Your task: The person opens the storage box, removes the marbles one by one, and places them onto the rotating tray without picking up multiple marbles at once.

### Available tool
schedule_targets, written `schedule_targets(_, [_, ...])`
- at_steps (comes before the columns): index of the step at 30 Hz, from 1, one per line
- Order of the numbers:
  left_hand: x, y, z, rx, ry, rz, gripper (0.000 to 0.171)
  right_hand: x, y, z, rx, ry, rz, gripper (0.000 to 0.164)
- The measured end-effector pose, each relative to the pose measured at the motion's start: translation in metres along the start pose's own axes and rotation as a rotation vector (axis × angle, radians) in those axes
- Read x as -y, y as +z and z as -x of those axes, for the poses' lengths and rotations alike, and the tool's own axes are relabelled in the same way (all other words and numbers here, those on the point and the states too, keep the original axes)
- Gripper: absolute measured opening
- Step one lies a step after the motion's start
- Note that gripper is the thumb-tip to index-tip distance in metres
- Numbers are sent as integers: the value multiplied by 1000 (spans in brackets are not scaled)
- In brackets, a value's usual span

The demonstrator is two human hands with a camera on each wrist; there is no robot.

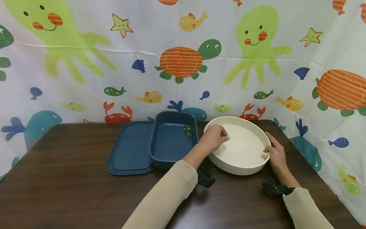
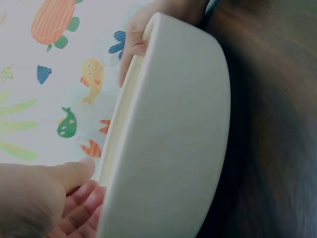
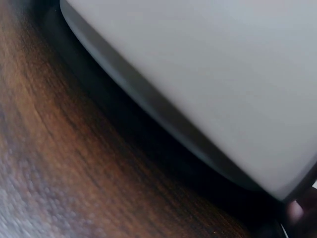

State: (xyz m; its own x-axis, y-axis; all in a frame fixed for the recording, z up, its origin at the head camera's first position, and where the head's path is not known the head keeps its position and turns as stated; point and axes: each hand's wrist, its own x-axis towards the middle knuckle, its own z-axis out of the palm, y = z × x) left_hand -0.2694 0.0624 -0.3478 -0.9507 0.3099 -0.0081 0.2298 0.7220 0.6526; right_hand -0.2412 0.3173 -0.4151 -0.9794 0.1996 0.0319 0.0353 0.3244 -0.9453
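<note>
Beige sleeves (image 1: 163, 198) at bottom lead to my left grip (image 1: 213, 139), pinching a tiny pale piece (image 1: 228, 137), and right grip (image 1: 276, 154), clasping the right-of-centre cream bowl (image 1: 240, 170), which I judge stiff, best held by its rim (image 1: 228, 117).

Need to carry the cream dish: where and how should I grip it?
I'd probably take the cream dish by opposite sides of its rim, from left and right, thumbs inside, fingers outside: it's round, open and shows no handle. The right hand holds its right edge.
</note>
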Motion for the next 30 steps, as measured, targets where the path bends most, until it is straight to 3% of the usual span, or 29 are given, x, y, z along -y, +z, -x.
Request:
schedule_targets(8, [-4,22,-14,-7,14,-7,12,1,1,-1,0,-12,-4,77])
schedule_targets(12, [-5,29,-19,28,19,-15,12,0,0,-1,-2,-13,-1,77])
schedule_targets(19, [-3,33,-21,129,-20,-43,11,0,-1,-1,-5,-12,2,78])
schedule_targets(30, [-3,34,-19,151,-25,-57,11,-1,-1,-1,-5,-14,15,77])
